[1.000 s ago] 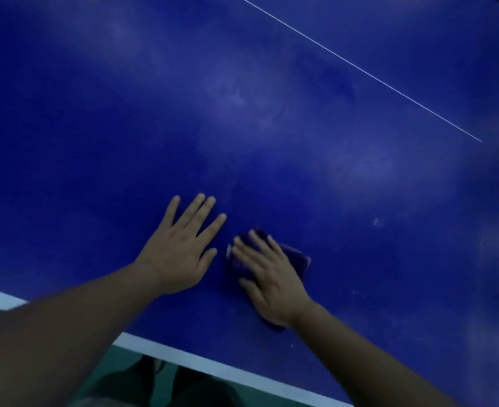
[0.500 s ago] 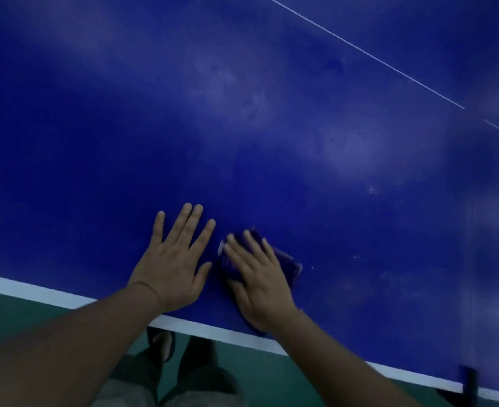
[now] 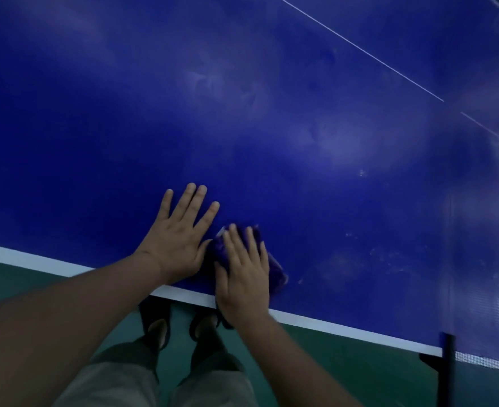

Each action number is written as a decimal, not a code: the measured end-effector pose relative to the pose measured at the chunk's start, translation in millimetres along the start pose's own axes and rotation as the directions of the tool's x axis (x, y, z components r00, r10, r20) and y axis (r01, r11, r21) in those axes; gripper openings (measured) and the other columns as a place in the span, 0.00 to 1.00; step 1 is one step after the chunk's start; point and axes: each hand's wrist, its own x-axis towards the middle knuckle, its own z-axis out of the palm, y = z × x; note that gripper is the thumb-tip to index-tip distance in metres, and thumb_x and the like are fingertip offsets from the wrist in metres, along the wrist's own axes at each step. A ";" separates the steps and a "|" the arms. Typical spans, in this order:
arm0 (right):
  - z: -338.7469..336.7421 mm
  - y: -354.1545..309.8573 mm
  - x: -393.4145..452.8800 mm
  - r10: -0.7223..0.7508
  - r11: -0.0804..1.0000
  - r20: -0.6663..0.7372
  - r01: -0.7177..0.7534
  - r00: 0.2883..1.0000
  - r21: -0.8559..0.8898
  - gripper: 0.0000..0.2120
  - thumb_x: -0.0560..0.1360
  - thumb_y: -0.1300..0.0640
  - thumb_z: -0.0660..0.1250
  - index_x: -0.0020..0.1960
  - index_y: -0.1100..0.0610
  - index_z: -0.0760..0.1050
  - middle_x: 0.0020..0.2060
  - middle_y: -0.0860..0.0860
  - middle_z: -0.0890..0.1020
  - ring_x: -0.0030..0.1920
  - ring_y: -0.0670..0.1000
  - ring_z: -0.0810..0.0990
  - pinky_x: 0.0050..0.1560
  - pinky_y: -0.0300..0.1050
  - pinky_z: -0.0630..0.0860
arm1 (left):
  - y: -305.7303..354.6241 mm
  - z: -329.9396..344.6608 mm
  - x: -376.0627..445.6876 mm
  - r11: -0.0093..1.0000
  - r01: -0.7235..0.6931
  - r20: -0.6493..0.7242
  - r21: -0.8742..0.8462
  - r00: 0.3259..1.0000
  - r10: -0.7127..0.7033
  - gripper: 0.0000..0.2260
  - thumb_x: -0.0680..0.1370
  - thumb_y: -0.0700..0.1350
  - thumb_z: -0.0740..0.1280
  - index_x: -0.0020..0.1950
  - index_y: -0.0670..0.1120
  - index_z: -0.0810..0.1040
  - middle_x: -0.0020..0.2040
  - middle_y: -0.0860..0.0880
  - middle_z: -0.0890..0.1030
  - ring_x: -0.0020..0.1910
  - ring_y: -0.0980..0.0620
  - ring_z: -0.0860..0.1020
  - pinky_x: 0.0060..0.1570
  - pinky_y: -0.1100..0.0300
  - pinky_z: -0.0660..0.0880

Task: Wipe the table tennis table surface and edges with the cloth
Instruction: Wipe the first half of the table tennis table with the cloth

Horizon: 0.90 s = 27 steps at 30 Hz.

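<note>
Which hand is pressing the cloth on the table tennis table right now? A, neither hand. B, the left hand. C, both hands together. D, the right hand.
D: the right hand lies flat on the purple cloth near the white edge, while the left hand rests bare on the table.

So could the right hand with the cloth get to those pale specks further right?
Probably yes: the right hand presses the cloth flat, and only bare blue table lies before the specks.
</note>
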 end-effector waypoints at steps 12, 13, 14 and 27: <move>-32.3 58.3 43.2 0.102 0.993 0.032 -0.099 0.994 -0.065 0.29 0.80 0.43 0.49 0.80 0.49 0.58 0.80 0.46 0.58 0.81 0.51 0.47 0.80 0.58 0.46 | 6.9 7.6 -22.0 0.993 0.118 -0.057 -0.029 0.991 -0.119 0.30 0.81 0.62 0.43 0.82 0.54 0.49 0.83 0.45 0.47 0.82 0.45 0.43 0.77 0.37 0.43; -21.9 41.7 43.0 0.067 0.996 0.026 -0.065 0.997 -0.064 0.30 0.80 0.43 0.49 0.80 0.49 0.59 0.80 0.47 0.59 0.81 0.52 0.49 0.80 0.57 0.46 | 9.1 7.1 -21.9 0.990 0.133 -0.060 -0.042 0.989 -0.136 0.29 0.81 0.61 0.43 0.82 0.54 0.50 0.83 0.45 0.48 0.82 0.45 0.44 0.78 0.37 0.43; -11.4 25.9 33.4 -0.001 0.998 0.018 0.002 1.000 -0.064 0.29 0.79 0.43 0.51 0.79 0.50 0.60 0.79 0.48 0.61 0.81 0.53 0.50 0.79 0.57 0.46 | 13.2 6.8 -22.0 0.986 0.157 -0.063 -0.061 0.985 -0.160 0.29 0.81 0.60 0.43 0.82 0.54 0.51 0.83 0.45 0.49 0.82 0.45 0.45 0.77 0.37 0.43; -74.3 179.3 29.2 -0.224 0.960 0.142 0.243 0.964 -0.138 0.28 0.81 0.45 0.54 0.80 0.51 0.60 0.79 0.45 0.60 0.81 0.49 0.49 0.79 0.59 0.50 | 122.0 5.6 11.8 0.916 0.352 -0.051 -0.195 0.929 -0.368 0.29 0.81 0.59 0.42 0.82 0.55 0.45 0.83 0.47 0.40 0.81 0.46 0.36 0.76 0.37 0.36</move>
